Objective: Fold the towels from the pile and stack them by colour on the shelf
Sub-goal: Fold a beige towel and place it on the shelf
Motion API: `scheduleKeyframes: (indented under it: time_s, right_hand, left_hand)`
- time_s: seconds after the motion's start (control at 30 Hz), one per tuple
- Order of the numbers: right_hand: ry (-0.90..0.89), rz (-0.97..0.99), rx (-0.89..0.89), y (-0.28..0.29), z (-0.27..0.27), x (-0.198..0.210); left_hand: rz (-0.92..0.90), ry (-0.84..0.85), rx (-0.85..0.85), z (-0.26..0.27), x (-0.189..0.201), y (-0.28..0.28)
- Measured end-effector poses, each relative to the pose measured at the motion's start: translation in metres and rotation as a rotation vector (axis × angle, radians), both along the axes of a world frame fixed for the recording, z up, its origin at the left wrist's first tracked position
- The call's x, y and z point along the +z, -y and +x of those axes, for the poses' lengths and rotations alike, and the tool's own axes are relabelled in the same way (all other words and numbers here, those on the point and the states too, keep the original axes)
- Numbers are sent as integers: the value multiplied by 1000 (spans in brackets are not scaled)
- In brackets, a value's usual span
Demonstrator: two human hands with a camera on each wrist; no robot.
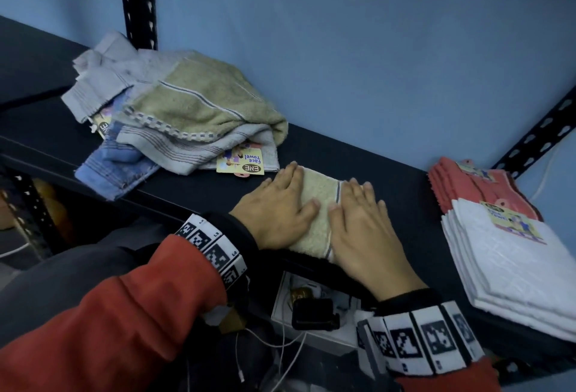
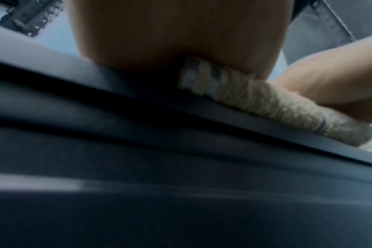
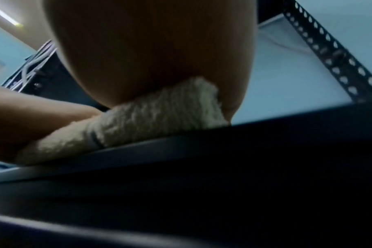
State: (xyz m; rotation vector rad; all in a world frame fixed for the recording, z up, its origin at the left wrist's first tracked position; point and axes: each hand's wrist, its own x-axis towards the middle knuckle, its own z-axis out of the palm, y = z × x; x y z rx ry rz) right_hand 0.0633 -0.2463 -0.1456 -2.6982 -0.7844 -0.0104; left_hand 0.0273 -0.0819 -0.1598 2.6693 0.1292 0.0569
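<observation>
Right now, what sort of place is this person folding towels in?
Probably a storeroom or utility corner: a dark metal shelf on slotted posts against a bare blue wall, with still-tagged towels stacked on it.

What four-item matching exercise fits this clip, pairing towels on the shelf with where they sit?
Things:
1. beige towel
2. white towels
3. red towels
4. loose pile

Places:
A. left end of shelf
B. behind the white stack
C. under both hands
D. right end, front

Pairs: 1-C, 2-D, 3-B, 4-A
</observation>
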Motion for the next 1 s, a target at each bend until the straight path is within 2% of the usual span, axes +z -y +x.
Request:
scheduleKeyframes:
  time_s: [0.07,0.17,0.27,0.33,0.4,0.47,0.53,0.63,0.7,0.77,0.83,0.9,1.0]
  right_hand:
    - [-39,63,94,-3,-2,-4]
    - [-100,193,102,11,10,-9]
    - [-168,184,38,33,21,-7]
    - [-150,186,18,45,26,-1]
    - [-97,217,39,54,30,6]
    - [-117,221,89,63,36,10]
    - [-223,192,179,71,40,14]
    - [-261,188,271,81,42,23]
    - [-215,339,273,84,39,35]
    - [-157,554,252,83,30,52]
    - [-105,691,267,84,18,70]
    - [-54,718,311,83,7,83]
    - [-22,749,358,74,-7,92]
  left_hand:
    - [3,0,-27,-2,0,-1]
    - [37,11,-92,-7,1,-3]
    - [235,139,-187,-17,6,1]
    - [345,200,-287,-24,8,11]
    - [396,207,-383,-27,9,22]
    - [387,259,-416,-24,7,29]
    - [212,359,-396,-22,12,26]
    - [-227,463,-329,-25,26,14]
    - [-521,496,-302,-30,39,6]
    - [-792,461,-261,-35,52,3]
    - [-890,483,-237,-41,63,3]
    - [-762,575,-198,-51,72,8]
    - [-351,727,-119,-59,80,20]
